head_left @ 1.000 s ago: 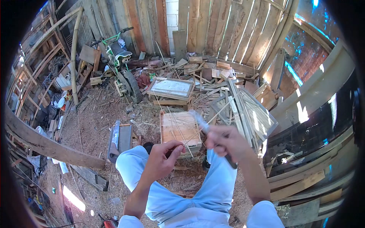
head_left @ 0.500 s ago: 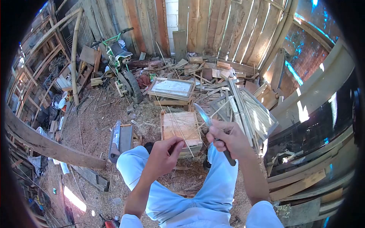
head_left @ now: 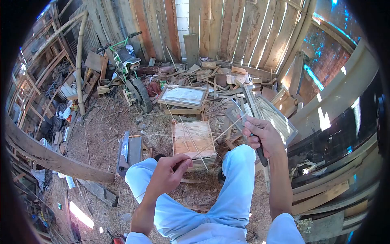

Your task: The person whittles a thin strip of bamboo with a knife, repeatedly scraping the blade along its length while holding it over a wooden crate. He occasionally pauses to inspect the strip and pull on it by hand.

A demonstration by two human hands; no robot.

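Note:
My right hand [head_left: 260, 136] is closed around the dark handle of a knife [head_left: 262, 157], its pale curved blade pointing up and away. A thin wooden strip [head_left: 218, 137] runs slantwise between my hands, its far end meeting the knife by my right fingers. My left hand [head_left: 172, 168], fingers curled over my left knee, pinches the strip's near end. Below and between the hands stands a low wooden box [head_left: 192, 138] with several thin strips lying across its top.
Left of my knee, a saw [head_left: 124, 151] rests on a dark-topped stool [head_left: 136, 147]. Ahead are a white-topped frame [head_left: 183, 94], a green bicycle [head_left: 132, 77] and a heap of wood scraps [head_left: 221, 77]. A thick beam [head_left: 61, 156] crosses the left side.
My right hand has moved right and away with the knife, along the strip. My left hand has shifted slightly left and down, still pinching the strip.

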